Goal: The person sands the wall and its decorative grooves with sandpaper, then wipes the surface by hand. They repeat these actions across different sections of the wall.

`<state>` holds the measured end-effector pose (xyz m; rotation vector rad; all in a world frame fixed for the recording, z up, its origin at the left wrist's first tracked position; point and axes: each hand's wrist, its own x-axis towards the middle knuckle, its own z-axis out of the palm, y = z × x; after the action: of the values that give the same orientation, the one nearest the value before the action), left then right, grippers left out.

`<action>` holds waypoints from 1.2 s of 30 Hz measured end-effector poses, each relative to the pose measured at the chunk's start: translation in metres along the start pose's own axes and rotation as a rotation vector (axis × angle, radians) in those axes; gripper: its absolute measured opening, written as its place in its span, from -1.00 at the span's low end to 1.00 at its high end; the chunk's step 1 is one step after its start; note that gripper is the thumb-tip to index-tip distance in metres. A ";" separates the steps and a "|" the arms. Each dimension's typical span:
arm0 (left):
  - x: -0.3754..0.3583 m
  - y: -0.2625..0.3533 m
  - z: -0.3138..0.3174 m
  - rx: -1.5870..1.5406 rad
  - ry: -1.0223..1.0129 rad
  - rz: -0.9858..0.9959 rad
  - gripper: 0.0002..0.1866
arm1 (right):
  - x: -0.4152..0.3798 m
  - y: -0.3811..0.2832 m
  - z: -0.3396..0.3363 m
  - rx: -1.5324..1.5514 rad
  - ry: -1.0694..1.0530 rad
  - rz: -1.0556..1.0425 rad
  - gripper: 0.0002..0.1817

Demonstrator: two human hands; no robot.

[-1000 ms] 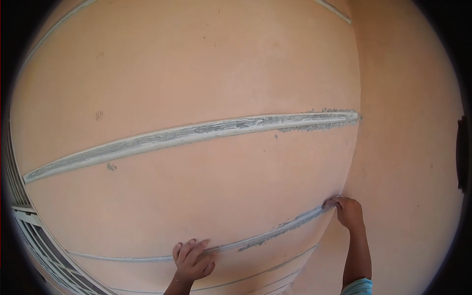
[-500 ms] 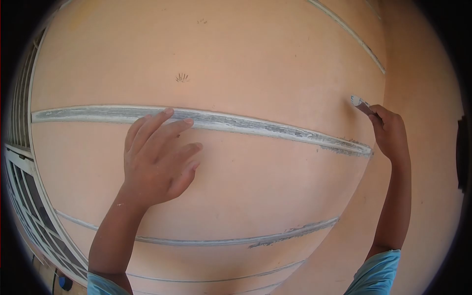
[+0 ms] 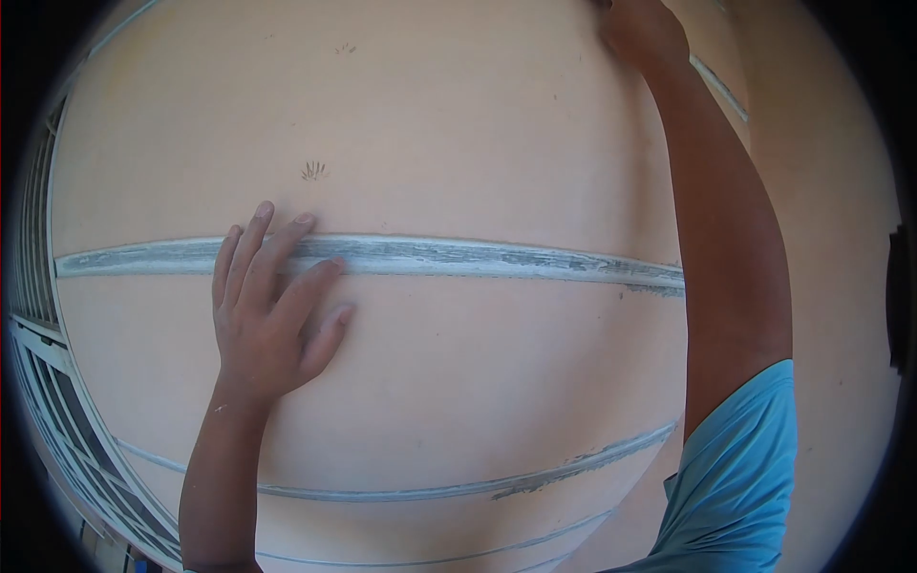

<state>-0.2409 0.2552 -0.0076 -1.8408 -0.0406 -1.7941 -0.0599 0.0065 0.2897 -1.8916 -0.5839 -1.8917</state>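
My left hand (image 3: 263, 315) rests with fingers spread against the peach wall (image 3: 478, 363), its fingertips on and around a horizontal strip (image 3: 458, 256) with worn grey and white paint. My right hand (image 3: 645, 33) is raised to the top edge of the view, near the upper wall. Its fingers are curled and partly cut off by the frame. The folded piece of sandpaper seen in that hand a moment ago is almost wholly out of sight now.
A lower strip (image 3: 382, 495) with flaked grey edges runs across the wall, with thinner strips beneath. Dark finger-like smudges (image 3: 313, 171) mark the wall above my left hand. Slatted window frames (image 3: 72, 420) stand at the left. A wall corner lies at the right.
My right hand has swung up and to the left, to the top edge. My left hand has moved slightly left and now lies flatter on the wall. The view has shifted a little.
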 end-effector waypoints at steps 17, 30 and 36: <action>-0.005 0.001 0.002 0.048 0.138 -0.024 -0.72 | 0.007 0.032 0.011 0.053 -0.007 -0.062 -0.39; -0.004 0.002 -0.002 0.077 0.071 -0.065 -0.66 | 0.006 0.082 0.025 0.176 -0.075 -0.001 -0.05; -0.007 -0.003 -0.002 0.120 0.038 -0.045 -0.56 | -0.010 0.055 0.005 0.171 -0.142 0.009 -0.37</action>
<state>-0.2446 0.2593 -0.0133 -1.7338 -0.1732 -1.8159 -0.0254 -0.0370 0.2799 -1.9223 -0.7547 -1.6540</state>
